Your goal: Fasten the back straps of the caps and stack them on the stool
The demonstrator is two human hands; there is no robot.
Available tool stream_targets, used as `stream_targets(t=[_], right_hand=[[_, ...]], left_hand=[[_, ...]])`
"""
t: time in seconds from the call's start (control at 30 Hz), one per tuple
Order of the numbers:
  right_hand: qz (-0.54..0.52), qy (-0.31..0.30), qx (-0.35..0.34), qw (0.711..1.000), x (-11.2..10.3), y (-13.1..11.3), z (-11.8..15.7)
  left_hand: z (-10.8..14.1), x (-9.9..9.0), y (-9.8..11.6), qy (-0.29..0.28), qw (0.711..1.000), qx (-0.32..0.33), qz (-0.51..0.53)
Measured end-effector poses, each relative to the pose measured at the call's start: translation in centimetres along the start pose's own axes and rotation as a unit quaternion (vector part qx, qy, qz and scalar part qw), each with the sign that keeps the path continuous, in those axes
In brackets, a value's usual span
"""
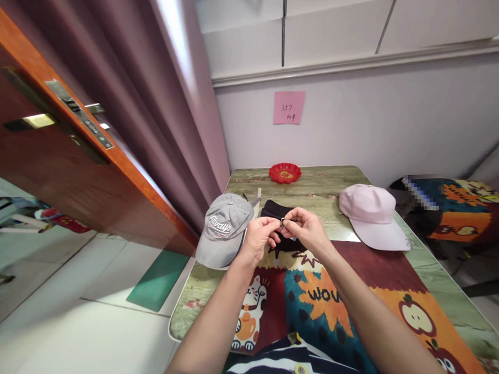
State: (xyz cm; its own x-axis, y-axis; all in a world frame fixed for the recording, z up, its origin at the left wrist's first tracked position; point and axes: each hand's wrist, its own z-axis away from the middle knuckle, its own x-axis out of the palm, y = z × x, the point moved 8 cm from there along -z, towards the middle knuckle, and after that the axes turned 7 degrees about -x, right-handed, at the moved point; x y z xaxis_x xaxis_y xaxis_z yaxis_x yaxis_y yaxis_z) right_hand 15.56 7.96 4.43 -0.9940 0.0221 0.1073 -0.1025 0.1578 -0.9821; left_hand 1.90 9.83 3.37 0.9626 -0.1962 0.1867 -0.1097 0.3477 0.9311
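My left hand [260, 237] and my right hand [304, 226] meet above the table, fingertips pinched close together. Between them is a small dark strap end with a metallic glint [282, 223], like a cap's buckle; its detail is too small to make out. Right behind and below the fingers lies a black cap [277, 209], partly covered by both hands. To the left of my left hand sits a grey cap [230, 221] with white "Always" lettering, its brim facing me. A pale pink cap [370, 206] rests farther right, away from my hands.
A red scalloped plate [285, 173] stands at the back of the green marbled table [327, 175]. A colourful printed mat [360, 259] covers the front. A pink note [289, 107] hangs on the wall. At left are an open wooden door [67, 178] and a curtain [146, 92].
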Motion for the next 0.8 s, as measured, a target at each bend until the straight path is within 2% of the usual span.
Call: stream_targets(t=[0.2, 0.4, 0.53, 0.63, 0.8], right_hand=[[0.003, 0.015, 0.005, 1.000, -0.5, 0.3, -0.2], [-0.005, -0.001, 0.011, 1.000, -0.6, 0.3, -0.1], [0.008, 0.010, -0.002, 1.000, -0.5, 0.0, 0.1], [0.008, 0.014, -0.002, 1.000, -0.4, -0.1, 0.2], [-0.023, 0.020, -0.001, 1.000, -0.5, -0.1, 0.0]], left_hand=[[-0.2, 0.5, -0.5, -0.014, 1.000, -0.005, -0.009], [-0.2, 0.8, -0.8, -0.037, 0.999, -0.017, 0.011], [0.1, 0.7, -0.8, -0.028, 0.999, -0.027, 0.027], [0.4, 0.8, -0.5, -0.016, 1.000, -0.009, 0.022], [0.6, 1.1, -0.3, 0.009, 0.998, 0.066, 0.001]])
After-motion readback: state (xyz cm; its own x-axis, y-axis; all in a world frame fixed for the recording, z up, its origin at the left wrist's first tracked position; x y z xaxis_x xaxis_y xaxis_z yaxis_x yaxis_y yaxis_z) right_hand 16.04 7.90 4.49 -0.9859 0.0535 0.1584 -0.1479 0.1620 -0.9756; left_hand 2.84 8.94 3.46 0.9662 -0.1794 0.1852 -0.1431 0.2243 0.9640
